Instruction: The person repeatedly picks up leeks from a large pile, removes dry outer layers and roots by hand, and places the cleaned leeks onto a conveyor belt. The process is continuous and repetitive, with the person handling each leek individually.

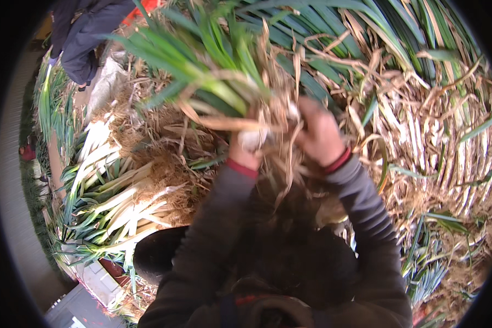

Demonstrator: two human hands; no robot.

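Person's L hand (246, 153) is closed round the lower part of some leeks (218, 82), w/ pale stem ends showing at the palm; blur hides the exact no. of stalks. R hand (322, 134) is just beside it, fingers bent in at the dry leaves (279, 117) hanging off the bunch; can't tell if they pinch or only touch. Both wrists have red cuffs under dark grey sleeves.

The held leeks are up off the ground, in front of the person, btwn the two heaps. Long axis runs on a slant: green tops point fwd & to the L, pale ends back twd the person.

L heap (128, 205) lies nr the ground's L edge, by the paved strip (16, 191): pale, clean stalks, roots mostly to the R, greens to the L. R heap (421, 136) fills the R side, stalks approx. parallel, wrapped in brown dry leaf, greens at the far end.

Far L corner: another person's dark trousers (85, 54), nr a whitish sack (106, 82). Near L corner: grey box (85, 309); any print on it too small to read.
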